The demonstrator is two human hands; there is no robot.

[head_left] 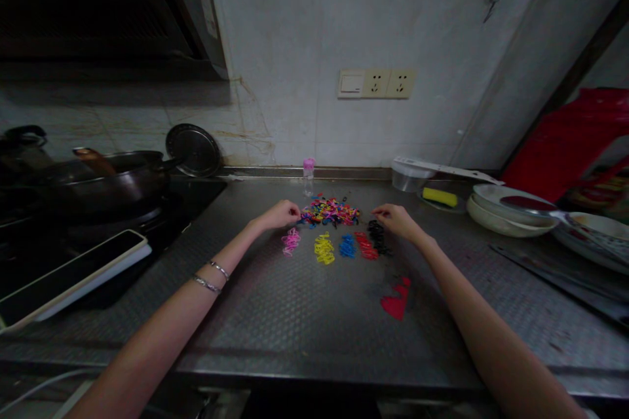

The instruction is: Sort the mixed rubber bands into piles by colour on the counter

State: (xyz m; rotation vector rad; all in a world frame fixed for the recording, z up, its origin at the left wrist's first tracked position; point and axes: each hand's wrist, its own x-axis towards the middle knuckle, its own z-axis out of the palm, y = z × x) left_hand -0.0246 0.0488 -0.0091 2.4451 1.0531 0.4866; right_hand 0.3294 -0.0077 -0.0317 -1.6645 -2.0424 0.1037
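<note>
A mixed heap of small coloured rubber bands (330,211) lies on the metal counter. In front of it are sorted clusters: pink bands (291,241), yellow bands (324,249), blue bands (347,246), red bands (366,245) and black bands (378,237). My left hand (284,214) is closed at the heap's left edge, just above the pink cluster; anything between its fingers is too small to see. With fingers pinched, my right hand (396,219) is beside the top of the black cluster. Whatever it pinches, if anything, cannot be made out.
A small clear bottle with a pink cap (308,169) stands behind the heap. Red heart-shaped pieces (397,300) lie near the front. On the right are a yellow sponge (439,197), bowls (508,216) and a knife (550,275); on the left, a pan (113,186) and a phone-like device (73,275).
</note>
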